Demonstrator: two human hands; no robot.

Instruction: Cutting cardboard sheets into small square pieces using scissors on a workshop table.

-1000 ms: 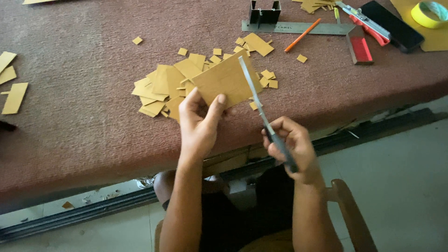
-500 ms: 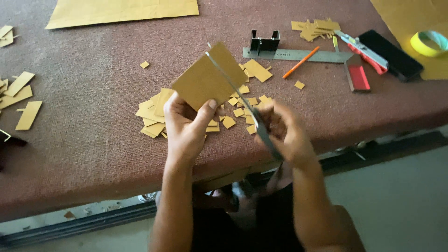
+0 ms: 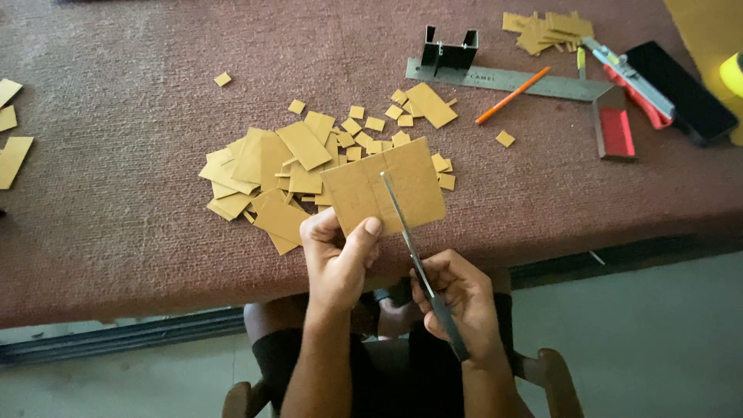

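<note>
My left hand (image 3: 337,259) pinches the lower edge of a tan cardboard square (image 3: 385,186), held flat above the table's front edge. My right hand (image 3: 457,302) grips a pair of scissors (image 3: 414,255). Its blades run up the middle of the square, with the tip about halfway into it. Just behind the square a pile of cut cardboard pieces (image 3: 271,166) lies on the maroon table cloth (image 3: 116,201).
At the back right lie a steel ruler (image 3: 503,79), a black metal bracket (image 3: 449,50), an orange pencil (image 3: 512,94), a red try square (image 3: 615,124), a utility knife (image 3: 631,73) and a black case (image 3: 681,89). More cardboard scraps (image 3: 11,139) sit at the left edge.
The cardboard square has come down and turned flatter toward me. The scissors now cut up through its middle instead of lying along its right side. The view has shifted lower.
</note>
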